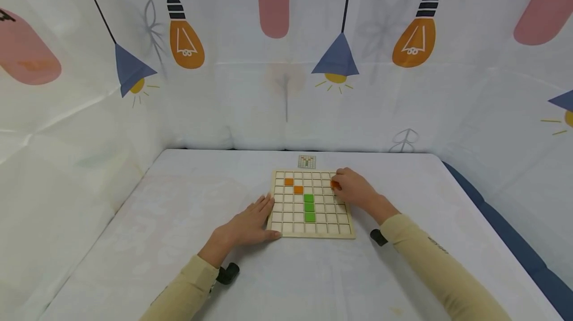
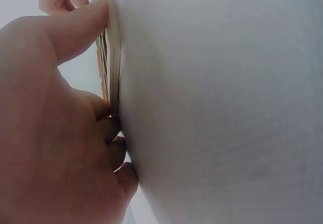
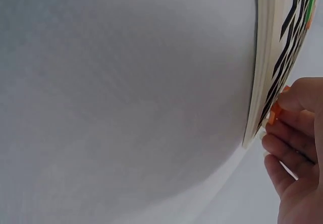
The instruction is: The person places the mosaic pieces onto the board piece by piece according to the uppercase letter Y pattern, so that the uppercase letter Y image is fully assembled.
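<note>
A wooden grid board (image 1: 313, 236) lies on the white table. Two orange tiles (image 1: 298, 190) sit diagonally in its upper left cells. Below and right of them, three green tiles (image 1: 309, 207) form a vertical column. My left hand (image 1: 248, 224) rests at the board's lower left, fingers along the left edge and thumb at the near corner. At the upper right cells, my right hand (image 1: 358, 192) pinches an orange tile (image 3: 275, 112) between thumb and fingers. That hand partly covers the tile and the board's right edge in the head view.
A small card (image 1: 307, 161) with a printed grid pattern lies just behind the board. Dark straps with black devices (image 1: 228, 273) are on both wrists. A patterned white curtain (image 1: 286, 97) hangs behind the table, and dark blue fabric (image 1: 501, 231) lies along the right side.
</note>
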`<control>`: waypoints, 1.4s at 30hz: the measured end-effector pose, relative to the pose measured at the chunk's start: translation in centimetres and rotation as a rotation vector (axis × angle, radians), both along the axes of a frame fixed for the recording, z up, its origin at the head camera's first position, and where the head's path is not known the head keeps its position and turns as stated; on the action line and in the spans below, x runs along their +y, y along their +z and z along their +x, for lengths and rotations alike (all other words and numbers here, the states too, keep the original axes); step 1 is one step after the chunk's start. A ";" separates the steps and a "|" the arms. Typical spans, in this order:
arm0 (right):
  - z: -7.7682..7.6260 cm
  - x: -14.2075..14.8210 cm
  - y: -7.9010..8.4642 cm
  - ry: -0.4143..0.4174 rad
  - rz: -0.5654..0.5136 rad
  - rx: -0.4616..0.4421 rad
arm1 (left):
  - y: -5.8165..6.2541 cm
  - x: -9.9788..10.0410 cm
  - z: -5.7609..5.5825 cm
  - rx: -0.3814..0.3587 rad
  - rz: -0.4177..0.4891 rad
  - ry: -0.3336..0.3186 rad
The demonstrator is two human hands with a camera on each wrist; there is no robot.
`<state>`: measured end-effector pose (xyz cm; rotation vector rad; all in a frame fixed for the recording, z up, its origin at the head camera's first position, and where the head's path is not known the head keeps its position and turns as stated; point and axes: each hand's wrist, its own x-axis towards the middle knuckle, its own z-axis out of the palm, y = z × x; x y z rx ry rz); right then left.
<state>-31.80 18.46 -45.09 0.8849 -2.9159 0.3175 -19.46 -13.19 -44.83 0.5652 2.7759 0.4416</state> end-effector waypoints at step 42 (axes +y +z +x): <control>2.1 -4.1 0.8 0.117 0.013 0.048 | -0.2 0.0 -0.1 -0.001 0.001 0.004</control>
